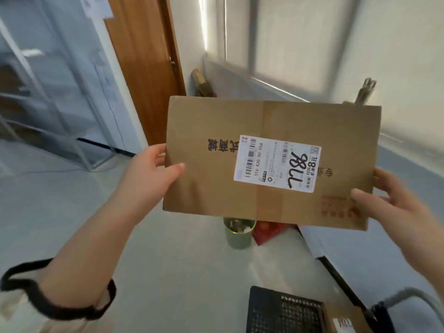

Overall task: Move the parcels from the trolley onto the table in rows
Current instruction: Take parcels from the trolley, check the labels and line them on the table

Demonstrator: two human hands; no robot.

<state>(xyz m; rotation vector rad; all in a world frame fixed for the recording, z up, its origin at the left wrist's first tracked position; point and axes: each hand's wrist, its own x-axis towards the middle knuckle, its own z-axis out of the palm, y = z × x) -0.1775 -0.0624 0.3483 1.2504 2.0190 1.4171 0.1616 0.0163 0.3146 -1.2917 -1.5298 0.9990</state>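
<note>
The parcel (269,162) is carried in the air at centre-right of the frame, label toward the camera, long axis running left to right. The left hand (153,171) grips its left short edge; the right hand (389,203) grips its lower right corner. The trolley (283,311) lies below, at lower right. The counter cannot be identified.

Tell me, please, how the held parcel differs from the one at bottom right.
The held parcel is aloft, gripped by the left hand and right hand; the lower parcel lies untouched. The held parcel shows almost whole; the lower parcel is mostly cropped. Both are brown cardboard with white labels.
</note>
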